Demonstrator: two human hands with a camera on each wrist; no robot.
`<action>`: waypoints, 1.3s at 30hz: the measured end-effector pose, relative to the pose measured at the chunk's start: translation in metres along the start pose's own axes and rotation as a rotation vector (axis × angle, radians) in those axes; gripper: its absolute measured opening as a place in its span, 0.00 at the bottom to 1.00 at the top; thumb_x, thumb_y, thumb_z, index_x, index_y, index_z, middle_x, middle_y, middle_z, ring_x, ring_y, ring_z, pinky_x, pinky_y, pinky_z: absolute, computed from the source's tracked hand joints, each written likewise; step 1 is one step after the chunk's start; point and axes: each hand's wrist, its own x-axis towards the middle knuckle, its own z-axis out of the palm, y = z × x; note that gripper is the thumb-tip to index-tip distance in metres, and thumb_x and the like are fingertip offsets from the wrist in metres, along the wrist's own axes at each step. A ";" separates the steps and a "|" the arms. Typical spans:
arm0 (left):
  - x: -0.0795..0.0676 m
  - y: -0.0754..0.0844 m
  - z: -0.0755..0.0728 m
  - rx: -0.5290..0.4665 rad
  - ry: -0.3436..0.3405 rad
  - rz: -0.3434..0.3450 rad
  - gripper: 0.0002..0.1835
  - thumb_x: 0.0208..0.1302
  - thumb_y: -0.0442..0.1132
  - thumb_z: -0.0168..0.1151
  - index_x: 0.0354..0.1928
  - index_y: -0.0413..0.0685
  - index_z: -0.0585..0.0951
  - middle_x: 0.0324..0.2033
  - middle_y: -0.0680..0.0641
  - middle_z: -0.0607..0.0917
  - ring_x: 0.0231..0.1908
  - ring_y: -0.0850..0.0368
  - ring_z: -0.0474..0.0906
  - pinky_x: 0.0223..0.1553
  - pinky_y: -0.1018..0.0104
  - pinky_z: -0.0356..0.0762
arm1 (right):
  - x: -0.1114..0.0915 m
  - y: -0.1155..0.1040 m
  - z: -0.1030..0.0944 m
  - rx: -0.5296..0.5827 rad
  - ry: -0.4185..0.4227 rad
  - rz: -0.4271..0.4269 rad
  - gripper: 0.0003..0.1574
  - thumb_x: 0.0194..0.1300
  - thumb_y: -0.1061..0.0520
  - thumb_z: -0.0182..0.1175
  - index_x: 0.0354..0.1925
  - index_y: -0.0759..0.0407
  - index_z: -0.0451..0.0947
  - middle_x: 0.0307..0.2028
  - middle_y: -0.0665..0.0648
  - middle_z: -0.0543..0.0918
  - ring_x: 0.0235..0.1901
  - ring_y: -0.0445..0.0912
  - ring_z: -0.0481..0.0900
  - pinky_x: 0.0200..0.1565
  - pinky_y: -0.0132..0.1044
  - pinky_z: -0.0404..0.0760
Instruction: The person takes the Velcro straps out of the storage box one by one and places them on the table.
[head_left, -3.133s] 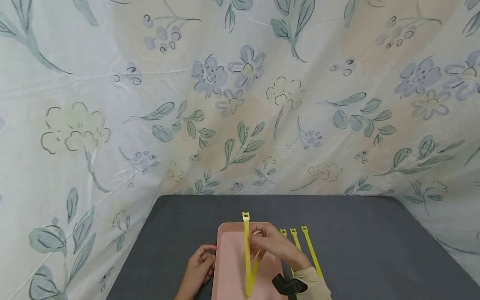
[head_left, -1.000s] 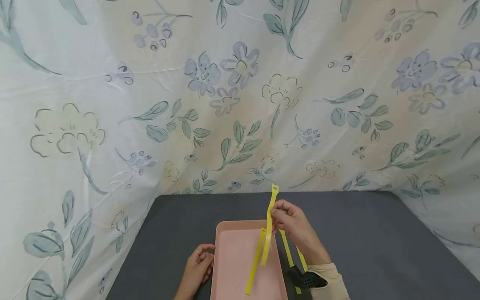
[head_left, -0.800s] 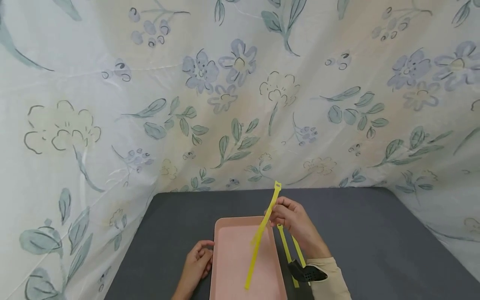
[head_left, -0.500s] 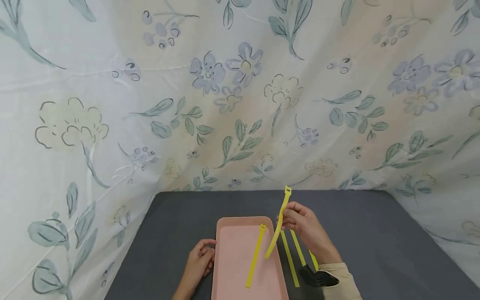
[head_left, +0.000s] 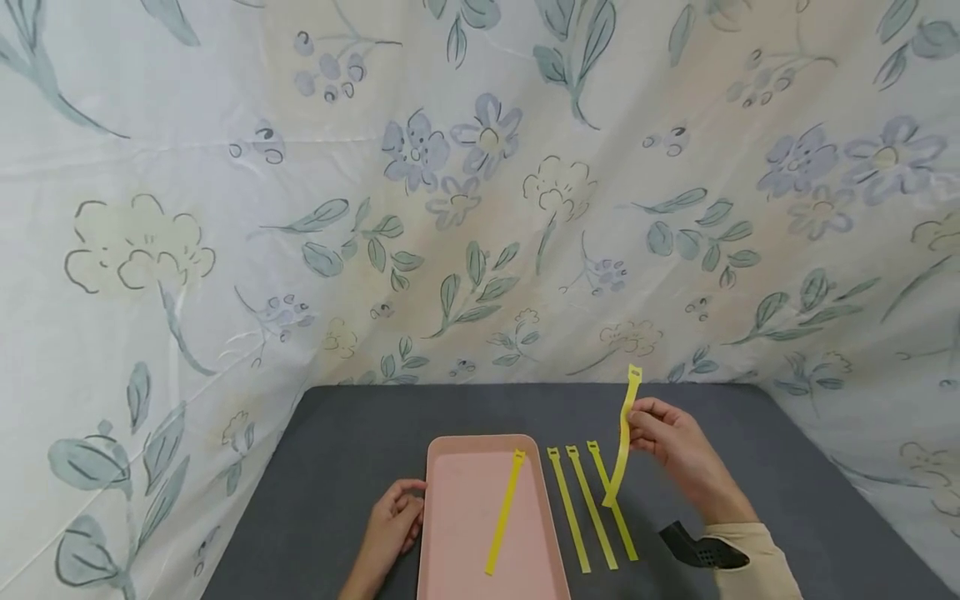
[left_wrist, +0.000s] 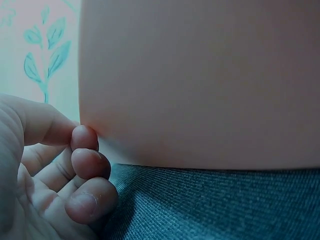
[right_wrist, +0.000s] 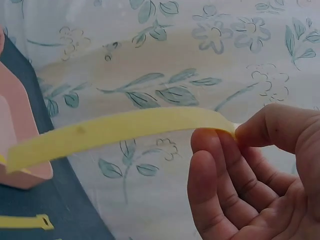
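Moved rightward, one yellow strap (head_left: 624,437) juts above and below right fingers (head_left: 651,427) pinching it.

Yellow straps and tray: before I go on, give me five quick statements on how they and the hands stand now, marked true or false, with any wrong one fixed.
1. The right hand pinches a raised strap. True.
2. Three more straps lie on the table, to the right of the tray. True.
3. The tray holds two straps. False: one strap lies in it.
4. The left hand touches the tray's left edge. True.
5. In the head view, the raised strap's slotted end is its lower end. False: it is the upper end.
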 end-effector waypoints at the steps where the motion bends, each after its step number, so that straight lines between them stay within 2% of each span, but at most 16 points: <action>1: 0.000 0.000 0.000 -0.001 0.000 0.000 0.18 0.67 0.29 0.57 0.58 0.34 0.74 0.22 0.50 0.76 0.16 0.64 0.65 0.14 0.74 0.59 | 0.000 -0.001 -0.004 -0.013 0.006 0.002 0.13 0.75 0.50 0.57 0.48 0.59 0.75 0.36 0.47 0.82 0.36 0.41 0.81 0.43 0.35 0.84; 7: -0.001 0.000 0.000 -0.007 0.005 -0.002 0.18 0.66 0.29 0.57 0.58 0.34 0.75 0.23 0.50 0.76 0.16 0.63 0.65 0.15 0.74 0.59 | 0.002 -0.005 -0.028 -0.100 0.044 0.030 0.17 0.76 0.49 0.56 0.51 0.62 0.73 0.35 0.46 0.81 0.36 0.41 0.81 0.43 0.35 0.84; 14: -0.001 -0.001 0.000 -0.019 0.001 0.000 0.18 0.66 0.29 0.58 0.58 0.33 0.74 0.22 0.49 0.75 0.16 0.64 0.65 0.14 0.75 0.58 | 0.005 0.003 -0.045 -0.168 0.062 0.082 0.20 0.77 0.48 0.55 0.53 0.64 0.71 0.36 0.46 0.80 0.35 0.41 0.79 0.43 0.36 0.83; 19: 0.000 -0.001 0.000 -0.013 -0.002 -0.001 0.18 0.67 0.29 0.57 0.58 0.34 0.74 0.23 0.50 0.76 0.16 0.64 0.65 0.15 0.75 0.59 | 0.010 0.010 -0.050 -0.227 0.040 0.117 0.24 0.76 0.47 0.56 0.55 0.67 0.70 0.36 0.48 0.79 0.35 0.42 0.78 0.43 0.37 0.83; 25: -0.001 -0.002 -0.001 0.015 -0.006 -0.011 0.18 0.67 0.30 0.57 0.58 0.35 0.74 0.23 0.52 0.76 0.17 0.64 0.66 0.15 0.75 0.60 | 0.013 0.023 -0.055 -0.263 0.002 0.158 0.23 0.76 0.50 0.55 0.54 0.71 0.71 0.34 0.50 0.79 0.33 0.43 0.79 0.41 0.39 0.83; 31: 0.000 -0.002 -0.001 0.024 -0.002 -0.015 0.18 0.67 0.31 0.57 0.58 0.35 0.75 0.22 0.52 0.76 0.17 0.64 0.66 0.15 0.75 0.61 | 0.015 0.031 -0.056 -0.287 -0.025 0.195 0.21 0.76 0.51 0.55 0.52 0.70 0.72 0.35 0.52 0.80 0.33 0.45 0.78 0.39 0.38 0.83; 35: 0.000 -0.002 -0.001 0.031 -0.001 -0.004 0.18 0.67 0.31 0.58 0.57 0.34 0.74 0.22 0.52 0.76 0.16 0.65 0.66 0.15 0.75 0.61 | 0.018 0.038 -0.057 -0.316 -0.075 0.214 0.22 0.76 0.51 0.55 0.52 0.69 0.73 0.34 0.54 0.79 0.33 0.46 0.77 0.40 0.42 0.83; 39: 0.000 -0.002 -0.001 0.030 -0.011 0.007 0.18 0.67 0.31 0.57 0.57 0.34 0.74 0.22 0.52 0.76 0.16 0.65 0.66 0.15 0.76 0.62 | 0.020 0.051 -0.058 -0.350 -0.089 0.224 0.20 0.74 0.52 0.56 0.50 0.69 0.74 0.34 0.55 0.80 0.32 0.46 0.80 0.41 0.46 0.84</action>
